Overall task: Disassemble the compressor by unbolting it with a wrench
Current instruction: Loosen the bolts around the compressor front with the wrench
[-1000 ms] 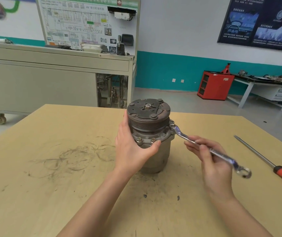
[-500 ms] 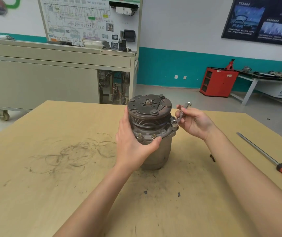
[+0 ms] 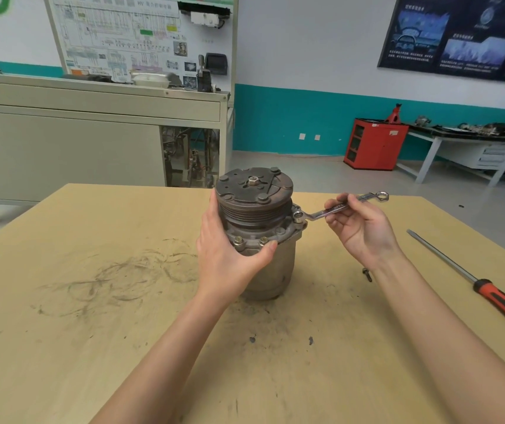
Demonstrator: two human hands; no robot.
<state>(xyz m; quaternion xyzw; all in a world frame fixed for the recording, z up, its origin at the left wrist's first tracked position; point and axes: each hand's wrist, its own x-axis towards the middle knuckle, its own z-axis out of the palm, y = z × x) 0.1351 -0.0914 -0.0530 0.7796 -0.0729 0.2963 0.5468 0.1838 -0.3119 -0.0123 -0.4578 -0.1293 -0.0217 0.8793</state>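
- Head view: I see the compressor (image 3: 256, 231) standing upright, pulley end up, near the middle of the wooden table (image 3: 61, 301).
- My left hand (image 3: 230, 258) wraps its body, thumb on the flange in front.
- My right hand (image 3: 361, 228) pinches the wrench (image 3: 337, 207), whose ring end sits over a flange bolt (image 3: 298, 216).
- A loose bolt (image 3: 367, 274) and a screwdriver (image 3: 474, 283) lie to the right.

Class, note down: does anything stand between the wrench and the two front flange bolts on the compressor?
Partly. The left hand grips the compressor, thumb along the flange just below the front bolts; their heads show bare. The wrench, held by the right hand, is on the right-side bolt.
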